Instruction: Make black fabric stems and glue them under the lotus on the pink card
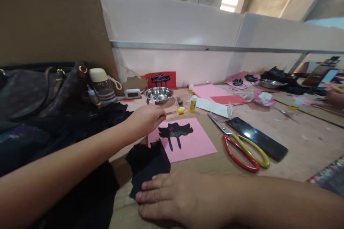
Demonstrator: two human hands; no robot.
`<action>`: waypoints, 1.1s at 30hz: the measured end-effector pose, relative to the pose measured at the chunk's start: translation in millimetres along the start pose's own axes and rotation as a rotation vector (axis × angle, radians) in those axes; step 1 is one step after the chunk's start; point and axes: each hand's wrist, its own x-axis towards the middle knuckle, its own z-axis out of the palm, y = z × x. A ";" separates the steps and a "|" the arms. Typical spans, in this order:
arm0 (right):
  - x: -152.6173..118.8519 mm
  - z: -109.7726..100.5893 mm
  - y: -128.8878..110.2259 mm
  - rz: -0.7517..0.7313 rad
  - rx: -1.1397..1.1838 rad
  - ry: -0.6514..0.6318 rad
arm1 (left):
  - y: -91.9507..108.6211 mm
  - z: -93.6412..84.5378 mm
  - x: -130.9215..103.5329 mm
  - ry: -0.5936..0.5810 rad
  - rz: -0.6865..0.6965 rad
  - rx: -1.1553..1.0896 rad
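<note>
A pink sheet [199,143] lies on the brown board, with a black cut-out figure [176,130] on it. My left hand [147,120] is over the sheet's upper left corner, its fingers closed together; what they hold, if anything, is hidden. Fingers spread, my right hand [172,196] lies flat at the front and touches the edge of a dark fabric piece [150,168]. That fabric overlaps the pink sheet's lower left corner.
Scissors [239,146] with red and yellow handles lie right of the sheet beside a black phone [258,139]. Behind stand a metal bowl [159,93] and a small yellow-labelled bottle [192,104]. A handbag [40,89] and lidded jar [103,86] are at left.
</note>
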 end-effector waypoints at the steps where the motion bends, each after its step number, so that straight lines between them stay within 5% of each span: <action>1: -0.9 0.1 -1.5 0.003 0.017 0.017 | 0.3 -3.0 -19.0 -0.010 0.025 -0.025; 5: -2.0 2.3 -5.1 0.024 0.046 0.066 | 3.2 1.4 -87.2 -0.070 0.098 -0.199; 8: 0.4 3.4 -6.7 0.033 0.039 0.088 | 3.4 15.4 -112.1 -0.135 0.066 -0.329; 17: 0.1 11.6 -3.3 -0.075 0.177 0.246 | -8.0 28.0 -112.8 -0.100 0.010 -0.458; 24: 0.0 -0.3 1.1 0.152 0.209 0.047 | -12.5 34.2 -112.6 -0.014 0.037 -0.432; 33: -2.6 2.4 3.5 0.179 0.314 -0.072 | -30.6 34.4 -111.5 0.151 -0.021 -0.166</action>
